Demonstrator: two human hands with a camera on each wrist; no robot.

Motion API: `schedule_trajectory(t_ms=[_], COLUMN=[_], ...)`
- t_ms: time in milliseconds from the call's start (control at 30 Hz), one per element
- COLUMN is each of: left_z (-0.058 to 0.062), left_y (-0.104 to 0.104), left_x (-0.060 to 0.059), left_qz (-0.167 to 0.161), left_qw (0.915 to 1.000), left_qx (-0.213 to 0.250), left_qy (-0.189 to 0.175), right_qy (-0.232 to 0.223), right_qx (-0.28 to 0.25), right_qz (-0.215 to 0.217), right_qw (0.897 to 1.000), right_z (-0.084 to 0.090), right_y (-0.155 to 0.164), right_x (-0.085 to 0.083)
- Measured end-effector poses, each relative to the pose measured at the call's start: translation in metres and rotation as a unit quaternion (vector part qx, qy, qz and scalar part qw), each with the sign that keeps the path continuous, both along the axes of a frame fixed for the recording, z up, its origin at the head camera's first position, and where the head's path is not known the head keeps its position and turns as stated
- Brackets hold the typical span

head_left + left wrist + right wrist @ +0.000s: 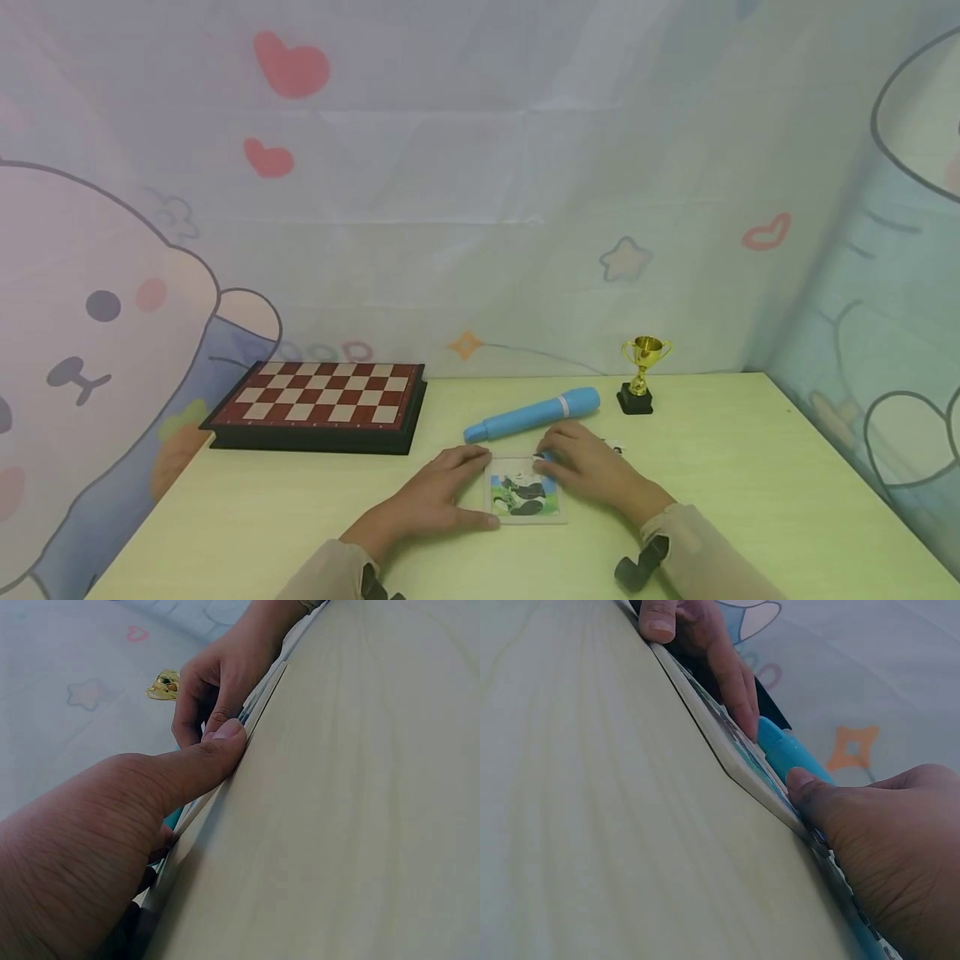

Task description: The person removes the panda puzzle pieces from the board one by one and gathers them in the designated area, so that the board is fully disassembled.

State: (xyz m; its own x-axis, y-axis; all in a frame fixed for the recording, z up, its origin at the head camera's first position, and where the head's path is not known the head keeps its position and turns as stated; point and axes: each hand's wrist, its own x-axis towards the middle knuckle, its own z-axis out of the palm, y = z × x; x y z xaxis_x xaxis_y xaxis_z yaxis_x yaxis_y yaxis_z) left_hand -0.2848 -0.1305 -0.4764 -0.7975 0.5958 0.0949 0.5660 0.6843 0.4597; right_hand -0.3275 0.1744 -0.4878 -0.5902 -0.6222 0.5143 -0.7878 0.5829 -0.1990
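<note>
A small square picture puzzle (523, 497) in a pale frame lies flat on the table, showing a black-and-white animal on green. My left hand (435, 497) holds the frame's left side, thumb at the near corner and fingertips at the far one. At the far right corner, my right hand (588, 467) pinches a small puzzle piece (545, 457) with a bit of blue, mostly hidden by the fingers. Another piece with black-and-white print (617, 447) shows just beyond the right hand. The right wrist view shows the puzzle edge-on, with my right thumb (801, 780) over its corner.
Behind the puzzle lies a blue marker-shaped tube (532, 415). A folding chessboard (318, 404) sits at the back left of the table (750, 500). Toward the back right stands a gold trophy cup (641, 375) on a black base. A printed cloth hangs behind.
</note>
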Motion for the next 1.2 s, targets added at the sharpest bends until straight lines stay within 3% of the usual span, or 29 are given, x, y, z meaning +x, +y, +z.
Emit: schedule_trajectory(t_ms=[167,367,600,1000,1200], left_z=[0.001,0.002,-0.002,0.000,0.000], left_y=[0.000,0.001,0.001,0.002,0.002], left_x=[0.000,0.000,-0.001,0.001,0.000], left_qz=[0.000,0.000,0.000,-0.001,0.000], left_qw=[1.0000,1.0000,1.0000,1.0000,1.0000], left_qx=[0.000,0.000,-0.003,-0.004,-0.004], left_qy=[0.002,0.004,0.002,-0.003,0.002], right_qy=[-0.011,-0.016,0.016,0.012,0.036], right_qx=[0.000,-0.011,-0.004,0.030,0.016], right_qz=[-0.018,-0.009,-0.002,-0.051,-0.026], right_qw=[1.000,1.000,1.000,0.998,0.999], right_z=[0.001,0.002,0.001,0.001,0.001], right_y=[0.000,-0.001,0.008,0.015,0.015], right_x=[-0.001,0.000,-0.002,-0.001,-0.003])
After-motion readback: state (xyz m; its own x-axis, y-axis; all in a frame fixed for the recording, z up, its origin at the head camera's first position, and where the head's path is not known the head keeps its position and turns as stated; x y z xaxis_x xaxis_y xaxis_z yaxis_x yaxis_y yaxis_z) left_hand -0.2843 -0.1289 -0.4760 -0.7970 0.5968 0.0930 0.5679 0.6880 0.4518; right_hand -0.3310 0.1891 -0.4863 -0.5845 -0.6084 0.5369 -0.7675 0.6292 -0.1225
